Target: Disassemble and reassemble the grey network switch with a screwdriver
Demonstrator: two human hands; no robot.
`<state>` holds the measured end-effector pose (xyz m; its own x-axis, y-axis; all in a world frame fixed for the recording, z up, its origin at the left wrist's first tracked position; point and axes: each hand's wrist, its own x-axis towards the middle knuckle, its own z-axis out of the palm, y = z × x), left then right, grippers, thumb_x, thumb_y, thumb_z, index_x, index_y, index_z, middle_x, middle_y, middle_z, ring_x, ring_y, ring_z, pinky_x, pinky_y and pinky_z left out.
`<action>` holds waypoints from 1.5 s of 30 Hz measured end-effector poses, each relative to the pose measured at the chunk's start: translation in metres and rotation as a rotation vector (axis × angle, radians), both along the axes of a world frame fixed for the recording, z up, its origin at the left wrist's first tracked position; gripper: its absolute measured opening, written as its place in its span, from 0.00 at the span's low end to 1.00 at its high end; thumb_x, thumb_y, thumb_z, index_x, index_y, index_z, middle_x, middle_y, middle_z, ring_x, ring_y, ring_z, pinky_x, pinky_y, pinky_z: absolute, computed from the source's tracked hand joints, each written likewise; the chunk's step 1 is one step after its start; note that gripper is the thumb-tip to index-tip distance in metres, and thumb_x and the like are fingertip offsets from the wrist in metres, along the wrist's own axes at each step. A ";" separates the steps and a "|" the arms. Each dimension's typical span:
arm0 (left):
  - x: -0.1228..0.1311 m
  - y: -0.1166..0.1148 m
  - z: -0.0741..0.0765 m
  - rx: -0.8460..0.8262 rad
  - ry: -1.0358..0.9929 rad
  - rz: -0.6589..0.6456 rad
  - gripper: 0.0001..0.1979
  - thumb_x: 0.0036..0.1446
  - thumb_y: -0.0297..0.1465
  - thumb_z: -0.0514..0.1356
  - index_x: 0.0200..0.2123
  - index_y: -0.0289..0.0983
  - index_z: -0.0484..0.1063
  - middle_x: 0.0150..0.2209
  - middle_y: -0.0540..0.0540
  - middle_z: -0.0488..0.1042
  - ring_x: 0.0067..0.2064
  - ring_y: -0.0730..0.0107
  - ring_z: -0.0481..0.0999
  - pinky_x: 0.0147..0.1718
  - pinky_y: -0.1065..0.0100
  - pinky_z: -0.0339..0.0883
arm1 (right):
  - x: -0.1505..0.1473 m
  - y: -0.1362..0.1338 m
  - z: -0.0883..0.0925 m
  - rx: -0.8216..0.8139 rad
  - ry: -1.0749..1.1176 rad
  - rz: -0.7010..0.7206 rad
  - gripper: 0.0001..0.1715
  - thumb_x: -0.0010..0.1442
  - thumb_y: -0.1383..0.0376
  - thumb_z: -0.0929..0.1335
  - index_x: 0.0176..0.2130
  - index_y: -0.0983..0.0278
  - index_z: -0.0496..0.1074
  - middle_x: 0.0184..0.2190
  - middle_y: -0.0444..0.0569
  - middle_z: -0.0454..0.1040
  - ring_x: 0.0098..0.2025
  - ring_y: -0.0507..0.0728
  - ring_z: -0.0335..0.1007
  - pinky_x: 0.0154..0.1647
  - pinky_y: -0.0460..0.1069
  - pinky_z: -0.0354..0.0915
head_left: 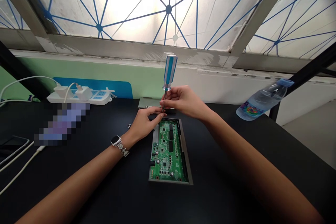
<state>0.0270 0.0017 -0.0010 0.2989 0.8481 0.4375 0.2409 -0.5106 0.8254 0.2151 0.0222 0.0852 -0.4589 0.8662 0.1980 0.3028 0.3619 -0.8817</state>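
A green circuit board (168, 152) lies in a shallow grey metal case (187, 154) on the black table. A screwdriver with a blue and clear handle (169, 70) stands upright over the board's far end. My right hand (183, 101) grips its shaft just under the handle. My left hand (144, 122), a watch on its wrist, pinches the lower shaft near the tip, at the board's far left corner. The tip is hidden behind the fingers.
A white power strip (78, 95) with plugged-in chargers sits at the back left, white cables (18, 168) trailing toward me. A plastic water bottle (262, 99) lies tilted at the right. Small screws (129, 125) rest left of my left hand. A grey cover (147, 103) lies behind the board.
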 end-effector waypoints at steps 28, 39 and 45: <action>0.005 0.003 0.000 -0.036 -0.007 -0.003 0.09 0.65 0.35 0.64 0.40 0.38 0.82 0.41 0.45 0.85 0.44 0.58 0.84 0.45 0.62 0.74 | -0.004 -0.004 0.005 -0.032 0.001 0.003 0.07 0.58 0.63 0.75 0.34 0.65 0.76 0.30 0.47 0.77 0.33 0.55 0.77 0.31 0.49 0.76; -0.007 0.002 0.001 0.018 0.025 0.057 0.08 0.62 0.36 0.65 0.39 0.38 0.82 0.40 0.44 0.85 0.42 0.58 0.83 0.43 0.61 0.75 | 0.000 -0.003 0.009 -0.161 0.029 0.076 0.07 0.60 0.67 0.72 0.42 0.64 0.78 0.39 0.52 0.83 0.41 0.57 0.81 0.32 0.46 0.77; -0.004 0.003 0.001 0.014 0.034 0.010 0.09 0.65 0.35 0.63 0.43 0.38 0.81 0.41 0.45 0.84 0.43 0.59 0.82 0.44 0.63 0.73 | -0.009 -0.008 0.007 -0.189 0.073 0.130 0.07 0.61 0.69 0.71 0.42 0.66 0.77 0.38 0.51 0.83 0.37 0.54 0.80 0.35 0.47 0.77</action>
